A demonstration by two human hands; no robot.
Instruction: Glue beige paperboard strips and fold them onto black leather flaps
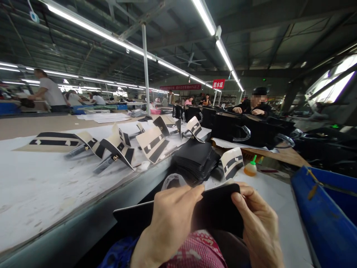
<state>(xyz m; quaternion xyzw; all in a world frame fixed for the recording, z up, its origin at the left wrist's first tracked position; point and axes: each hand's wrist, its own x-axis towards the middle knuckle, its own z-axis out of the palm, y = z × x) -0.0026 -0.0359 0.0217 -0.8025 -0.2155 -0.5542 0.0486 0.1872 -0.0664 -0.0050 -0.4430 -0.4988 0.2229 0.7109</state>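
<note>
One black panel (pixel 217 210) is being held up beside the white-covered desk (pixel 41 193). The right hand (pixel 260 219) is pinching its upper corner between thumb and fingers; the left hand (pixel 174 212) is gripping its upper edge — fingertips partly hidden, exact hold hard to confirm. A black stack (pixel 195 158) is lying just beyond — a green-tipped bottle (pixel 250 170) is standing to its right.

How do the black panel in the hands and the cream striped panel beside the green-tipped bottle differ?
The black panel shows a plain dark face; the cream striped panel shows dark bands. The right hand pinches the black panel's corner and the left hand lies across it; neither touches the cream striped panel. Both look thin and sheet-like.
</note>
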